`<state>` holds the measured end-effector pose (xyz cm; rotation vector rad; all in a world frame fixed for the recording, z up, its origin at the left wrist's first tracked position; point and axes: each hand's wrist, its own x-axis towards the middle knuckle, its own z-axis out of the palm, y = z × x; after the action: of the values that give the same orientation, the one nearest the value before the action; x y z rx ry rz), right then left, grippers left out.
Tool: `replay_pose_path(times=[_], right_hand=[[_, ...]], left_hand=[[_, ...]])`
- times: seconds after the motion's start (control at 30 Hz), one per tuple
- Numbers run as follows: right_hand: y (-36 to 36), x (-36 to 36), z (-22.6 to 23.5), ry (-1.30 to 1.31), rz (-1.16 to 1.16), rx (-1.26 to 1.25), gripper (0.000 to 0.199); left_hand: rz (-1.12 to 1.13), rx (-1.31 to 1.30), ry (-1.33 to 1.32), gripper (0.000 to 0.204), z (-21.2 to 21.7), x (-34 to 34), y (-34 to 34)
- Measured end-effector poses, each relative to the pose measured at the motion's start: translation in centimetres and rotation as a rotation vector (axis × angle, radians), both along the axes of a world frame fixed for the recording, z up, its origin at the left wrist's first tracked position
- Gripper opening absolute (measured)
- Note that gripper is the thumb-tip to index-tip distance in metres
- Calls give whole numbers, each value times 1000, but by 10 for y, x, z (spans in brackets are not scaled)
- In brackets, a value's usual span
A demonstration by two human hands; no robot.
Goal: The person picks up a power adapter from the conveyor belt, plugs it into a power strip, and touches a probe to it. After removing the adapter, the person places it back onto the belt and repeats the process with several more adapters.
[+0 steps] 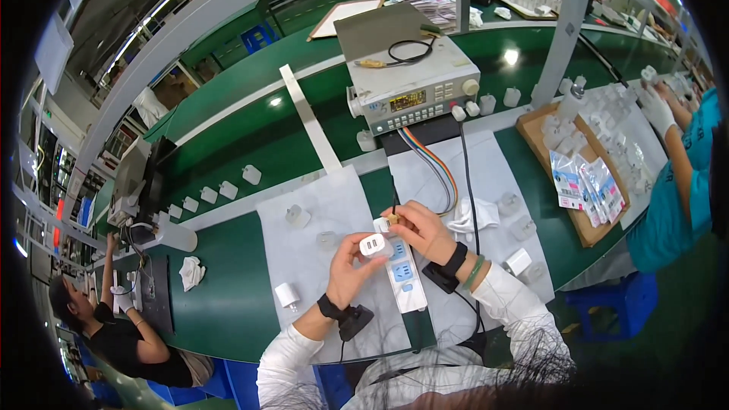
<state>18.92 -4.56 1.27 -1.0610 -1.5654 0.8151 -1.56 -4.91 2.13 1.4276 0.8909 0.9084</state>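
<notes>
My left hand (348,267) is closed around a white charger plug (373,244), its face with two USB ports turned up. The fingers of my right hand (425,234) pinch a yellowish USB connector (392,219) on a black cable. It meets a second white charger (382,225) just beyond the first; whether it is fully inserted I cannot tell. Below both hands lies a white power strip (410,298) with blue sockets, partly covered by my fingers. A loose white charger (287,296) rests on the white sheet (304,319) to the left.
A grey bench instrument (410,91) with a lit display stands ahead, coloured wires (433,156) running down from it. Several chargers line the green conveyor (206,195). At right are a cardboard tray (575,222) with packets and a co-worker's gloved hand (656,110). Another person (114,334) sits left.
</notes>
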Motion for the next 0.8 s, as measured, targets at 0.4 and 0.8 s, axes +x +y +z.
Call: replay_pose_path(times=[0.4, 0.8], right_hand=[[4, 5, -2, -22, 18, 6, 27], [-2, -4, 8, 27, -73, 135, 20]], left_hand=[[-214, 558, 542, 57, -28, 15, -18], [-4, 307, 292, 54, -39, 26, 35]])
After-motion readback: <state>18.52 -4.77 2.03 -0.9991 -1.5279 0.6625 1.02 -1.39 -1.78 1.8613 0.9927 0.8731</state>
